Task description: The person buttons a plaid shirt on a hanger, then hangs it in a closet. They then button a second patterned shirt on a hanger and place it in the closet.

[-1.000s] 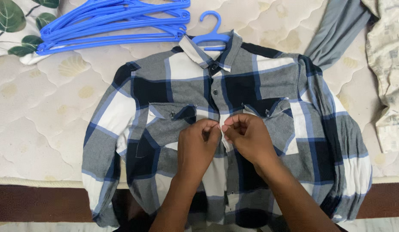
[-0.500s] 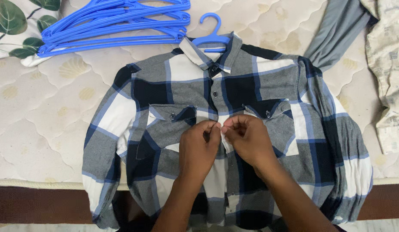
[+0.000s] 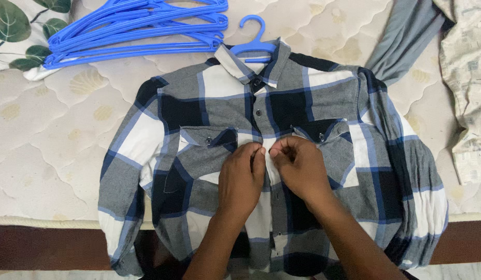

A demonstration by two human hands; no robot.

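1. A dark wooden bed edge [image 3: 54, 243] is seen nearest the camera, below the rim of the mattress [image 3: 48, 155]. The hem of the plaid shirt [image 3: 199, 109] hangs over that edge.
2. The plaid shirt is laid flat, front up, on the mattress, collar away from the camera. The fabric looks soft and brushed, with large blocks of grey, white and navy crossed by blue lines.
3. The left hand [image 3: 240, 179] and right hand [image 3: 298, 168] are set side by side on the shirt's button placket, at mid-chest, just below the two flap pockets.
4. The fingers of both hands are drawn narrow: thumb and fingertips are pinched together on the placket edges, the two hands almost touching. Whether a button is gripped cannot be told; the spot is covered by the fingertips.
5. Small dark buttons are seen closed along the placket above the hands, up to the collar.
6. The mattress surface is quilted, cream, with pale shell motifs.
7. A blue plastic hanger [image 3: 253, 44] is seen inside the collar, its hook showing beyond it.
8. A stack of blue hangers [image 3: 137, 28] lies at far left, near a leaf-print cloth [image 3: 12, 26].
9. A grey garment [image 3: 406, 31] and a pale patterned cloth [image 3: 468, 78] lie at far right, apart from the hands.
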